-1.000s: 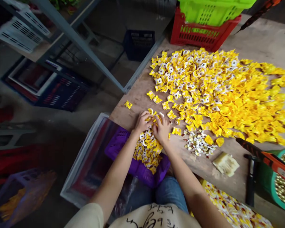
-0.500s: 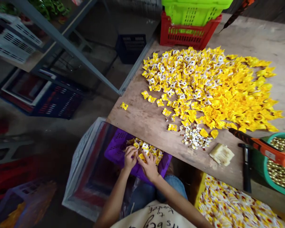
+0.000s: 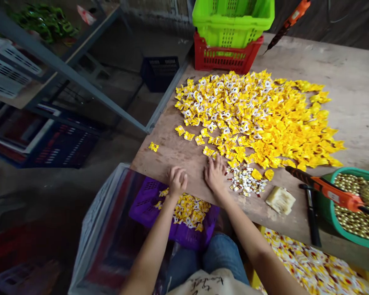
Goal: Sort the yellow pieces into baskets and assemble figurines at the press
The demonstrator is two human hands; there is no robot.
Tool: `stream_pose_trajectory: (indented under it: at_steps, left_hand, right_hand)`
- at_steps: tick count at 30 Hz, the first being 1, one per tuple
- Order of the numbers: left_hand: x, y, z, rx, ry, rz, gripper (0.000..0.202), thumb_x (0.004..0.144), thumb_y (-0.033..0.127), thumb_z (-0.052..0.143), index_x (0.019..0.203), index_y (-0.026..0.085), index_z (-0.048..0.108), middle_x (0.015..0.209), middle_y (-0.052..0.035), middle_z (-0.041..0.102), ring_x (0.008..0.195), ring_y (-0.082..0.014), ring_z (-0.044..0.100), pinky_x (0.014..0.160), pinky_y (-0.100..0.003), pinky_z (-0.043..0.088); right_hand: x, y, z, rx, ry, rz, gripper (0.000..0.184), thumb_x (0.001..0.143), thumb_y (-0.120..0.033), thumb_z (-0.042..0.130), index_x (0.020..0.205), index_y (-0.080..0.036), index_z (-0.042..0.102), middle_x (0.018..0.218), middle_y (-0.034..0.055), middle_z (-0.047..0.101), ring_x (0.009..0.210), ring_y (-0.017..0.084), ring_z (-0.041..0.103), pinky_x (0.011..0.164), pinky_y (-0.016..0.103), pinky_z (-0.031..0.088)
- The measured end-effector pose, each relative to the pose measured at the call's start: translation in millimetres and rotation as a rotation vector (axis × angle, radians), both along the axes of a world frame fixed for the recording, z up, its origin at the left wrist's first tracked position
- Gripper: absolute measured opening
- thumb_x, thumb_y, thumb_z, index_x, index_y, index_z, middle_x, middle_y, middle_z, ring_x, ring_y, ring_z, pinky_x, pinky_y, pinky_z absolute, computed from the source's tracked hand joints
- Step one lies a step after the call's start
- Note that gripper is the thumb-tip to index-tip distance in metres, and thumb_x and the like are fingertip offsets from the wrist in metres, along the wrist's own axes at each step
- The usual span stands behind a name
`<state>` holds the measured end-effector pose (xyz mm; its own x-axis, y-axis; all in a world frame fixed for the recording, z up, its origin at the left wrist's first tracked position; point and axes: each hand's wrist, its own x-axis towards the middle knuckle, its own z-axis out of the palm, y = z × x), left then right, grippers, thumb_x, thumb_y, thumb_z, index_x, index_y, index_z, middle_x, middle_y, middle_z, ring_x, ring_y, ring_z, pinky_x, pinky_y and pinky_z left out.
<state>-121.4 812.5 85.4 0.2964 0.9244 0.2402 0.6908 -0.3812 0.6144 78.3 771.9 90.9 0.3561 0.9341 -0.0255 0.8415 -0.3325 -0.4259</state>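
Over the table's near edge, my left hand [image 3: 177,181] is loosely bent, thumb apart from the fingers, with nothing visible in it. My right hand [image 3: 214,175] lies on the table with its fingers spread, fingertips at the near edge of a pile of yellow flower-shaped plastic pieces [image 3: 276,127]; a piece partly shows by them. Many pieces in the pile have white ring-like centres. Just right of that hand is a heap of small white and gold parts [image 3: 247,181]. Below my hands a purple basket [image 3: 141,205] holds similar yellow and white pieces [image 3: 190,211].
An orange electric screwdriver [image 3: 329,189] lies against a green tub of gold beads [image 3: 347,213]. Nearby are a hammer [image 3: 312,217] and a pale block [image 3: 280,200]. Stacked green [image 3: 233,24] and red crates [image 3: 224,57] stand behind. Another screwdriver [image 3: 290,22] hangs above. One loose piece [image 3: 153,146] lies left.
Both hands have left the purple basket and moved up to the table, the right one reaching the pile's near edge. The view has shifted slightly.
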Motion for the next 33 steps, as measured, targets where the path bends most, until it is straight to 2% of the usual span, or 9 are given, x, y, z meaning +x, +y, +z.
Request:
stream_pose_trajectory:
  at_steps: [4, 8, 11, 17, 21, 25, 27, 29, 33]
  left_hand:
    - [45.2, 70.5, 13.6, 0.016, 0.006, -0.130, 0.039, 0.092, 0.040, 0.051, 0.124, 0.021, 0.062, 0.134, -0.0142, 0.053, 0.128, -0.0303, 0.048, 0.113, -0.047, 0.033]
    - [65.5, 100.9, 9.4, -0.036, 0.087, -0.257, 0.041, 0.090, 0.039, 0.055, 0.127, 0.020, 0.059, 0.134, -0.0133, 0.050, 0.129, -0.0295, 0.047, 0.113, -0.047, 0.035]
    - [69.3, 90.6, 4.6, -0.115, 0.075, -0.398, 0.039, 0.089, 0.035, 0.056, 0.124, 0.018, 0.058, 0.123, -0.0123, 0.053, 0.119, -0.0268, 0.054, 0.106, -0.042, 0.044]
    - [64.6, 27.4, -7.0, -0.145, 0.092, -0.543, 0.024, 0.091, 0.020, 0.054, 0.112, 0.022, 0.065, 0.107, -0.0086, 0.059, 0.106, -0.0223, 0.060, 0.096, -0.038, 0.052]
    - [79.1, -13.4, -10.4, -0.208, -0.024, -0.457, 0.018, 0.096, 0.022, 0.051, 0.105, 0.021, 0.067, 0.102, -0.0064, 0.061, 0.096, -0.0176, 0.064, 0.089, -0.032, 0.055]
    - [125.5, -34.8, 2.2, -0.308, -0.164, -0.590, 0.024, 0.097, 0.027, 0.053, 0.118, 0.025, 0.065, 0.114, -0.0061, 0.065, 0.109, -0.0180, 0.064, 0.098, -0.033, 0.054]
    - [152.1, -31.1, 9.0, -0.316, -0.192, -0.586, 0.027, 0.098, 0.029, 0.051, 0.122, 0.025, 0.063, 0.121, -0.0082, 0.065, 0.116, -0.0200, 0.062, 0.102, -0.035, 0.051]
    - [175.1, -19.3, 11.7, -0.301, -0.154, -0.451, 0.027, 0.096, 0.032, 0.056, 0.119, 0.021, 0.064, 0.121, -0.0116, 0.066, 0.117, -0.0240, 0.061, 0.103, -0.040, 0.049]
    - [206.1, 7.5, 4.3, -0.430, -0.139, -0.218, 0.030, 0.081, 0.031, 0.075, 0.107, 0.019, 0.065, 0.092, -0.0082, 0.071, 0.094, -0.0251, 0.067, 0.091, -0.042, 0.051]
  right_hand:
    - [-28.9, -13.1, -27.4, 0.027, 0.046, 0.142, 0.049, 0.099, -0.022, 0.038, 0.146, -0.018, 0.048, 0.160, 0.0178, 0.038, 0.148, 0.030, 0.031, 0.114, 0.052, 0.029]
    - [-48.9, -35.2, -44.0, 0.109, 0.121, -0.039, 0.047, 0.101, -0.018, 0.033, 0.144, -0.017, 0.049, 0.152, 0.0196, 0.046, 0.142, 0.029, 0.039, 0.110, 0.052, 0.034]
    - [-41.9, -36.8, -47.5, 0.206, 0.185, -0.212, 0.043, 0.102, -0.021, 0.032, 0.140, -0.015, 0.050, 0.145, 0.0223, 0.048, 0.136, 0.029, 0.044, 0.108, 0.056, 0.037]
    - [-12.3, -45.8, -33.5, 0.479, 0.344, -0.136, 0.026, 0.100, -0.019, 0.042, 0.115, -0.018, 0.062, 0.120, 0.0144, 0.059, 0.119, 0.022, 0.056, 0.101, 0.045, 0.049]
    - [-3.0, -86.0, -7.8, 0.596, 0.404, -0.296, 0.021, 0.097, -0.017, 0.048, 0.114, -0.020, 0.059, 0.117, 0.0120, 0.060, 0.116, 0.022, 0.059, 0.100, 0.046, 0.050]
    - [-11.1, -147.8, 7.5, 0.600, 0.420, -0.419, 0.021, 0.094, -0.014, 0.054, 0.114, -0.021, 0.058, 0.114, 0.0101, 0.061, 0.111, 0.022, 0.061, 0.097, 0.045, 0.051]
    - [-26.4, -175.7, 8.0, 0.540, 0.472, -0.343, 0.023, 0.093, -0.011, 0.053, 0.113, -0.022, 0.058, 0.114, 0.0100, 0.061, 0.110, 0.022, 0.061, 0.094, 0.042, 0.053]
    - [-48.1, -194.5, 5.0, 0.456, 0.549, -0.200, 0.025, 0.093, -0.009, 0.049, 0.113, -0.023, 0.057, 0.115, 0.0106, 0.061, 0.109, 0.021, 0.062, 0.091, 0.038, 0.054]
    - [-91.8, -197.9, -5.6, 0.308, 0.614, 0.190, 0.034, 0.089, -0.005, 0.044, 0.116, -0.022, 0.057, 0.113, 0.0098, 0.066, 0.106, 0.021, 0.061, 0.088, 0.039, 0.051]
